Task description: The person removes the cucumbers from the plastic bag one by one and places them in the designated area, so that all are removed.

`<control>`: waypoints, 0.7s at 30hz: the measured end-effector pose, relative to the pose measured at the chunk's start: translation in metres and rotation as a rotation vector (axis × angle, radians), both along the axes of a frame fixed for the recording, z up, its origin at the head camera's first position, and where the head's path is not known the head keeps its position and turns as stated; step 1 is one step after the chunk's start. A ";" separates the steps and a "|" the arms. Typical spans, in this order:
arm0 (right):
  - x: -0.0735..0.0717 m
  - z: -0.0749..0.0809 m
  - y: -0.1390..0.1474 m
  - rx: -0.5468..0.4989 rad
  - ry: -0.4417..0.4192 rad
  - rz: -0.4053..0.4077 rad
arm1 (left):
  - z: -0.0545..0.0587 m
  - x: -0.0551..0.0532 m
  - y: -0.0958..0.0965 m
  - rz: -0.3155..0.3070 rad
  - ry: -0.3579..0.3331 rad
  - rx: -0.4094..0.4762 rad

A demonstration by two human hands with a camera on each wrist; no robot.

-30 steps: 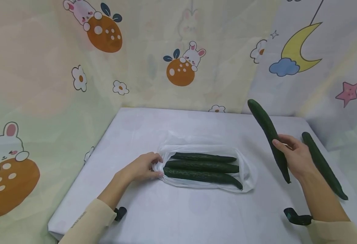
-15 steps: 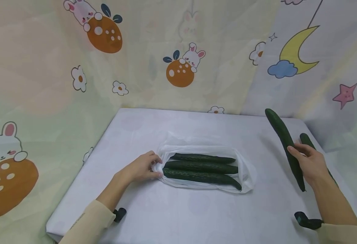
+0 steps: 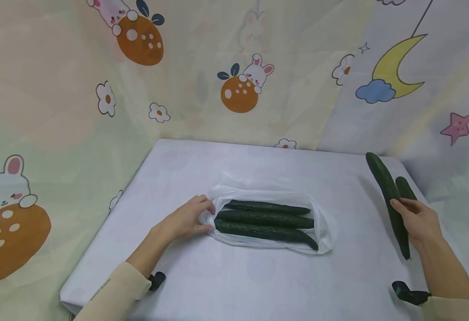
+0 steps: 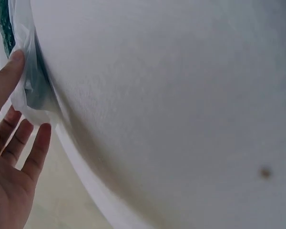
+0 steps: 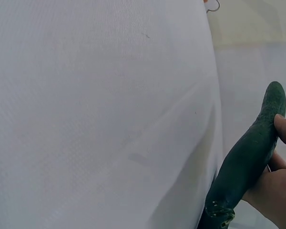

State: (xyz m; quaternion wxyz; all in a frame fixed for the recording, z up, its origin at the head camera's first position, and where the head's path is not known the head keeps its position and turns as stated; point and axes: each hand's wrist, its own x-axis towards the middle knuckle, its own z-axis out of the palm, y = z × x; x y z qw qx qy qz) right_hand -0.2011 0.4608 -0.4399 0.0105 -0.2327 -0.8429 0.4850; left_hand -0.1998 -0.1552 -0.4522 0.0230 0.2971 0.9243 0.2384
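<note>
A white plastic bag point(image 3: 326, 236) lies on the table with several dark green cucumbers point(image 3: 264, 218) side by side in it. At its left end my left hand point(image 3: 188, 217) holds the bag's edge; in the left wrist view the thumb point(image 4: 12, 71) lies against the thin plastic point(image 4: 26, 86). My right hand point(image 3: 420, 223) grips a long cucumber point(image 3: 387, 191) near the table's right side, its far end pointing back and to the left. Another cucumber point(image 3: 405, 188) is just beyond it, mostly hidden by the hand. In the right wrist view, thumb and fingers hold the gripped cucumber point(image 5: 250, 157).
The white-covered table point(image 3: 274, 285) has its right edge close to my right hand. Behind it hangs a cloth backdrop point(image 3: 194, 89) printed with rabbits, flowers and a moon. A dark wrist camera point(image 3: 409, 293) sits at the right wrist, another point(image 3: 157, 281) at the left.
My right hand has carried its cucumber to the right and lower, up beside the other cucumber at the table's right, now covering most of it. The left hand stays at the bag.
</note>
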 end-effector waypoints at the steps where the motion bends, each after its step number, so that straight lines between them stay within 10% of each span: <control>1: 0.000 -0.001 0.001 0.000 -0.005 -0.010 | 0.000 0.000 0.001 -0.015 0.002 0.002; 21: 0.001 -0.008 0.025 0.048 -0.096 -0.024 | -0.001 0.000 0.001 -0.047 -0.014 0.030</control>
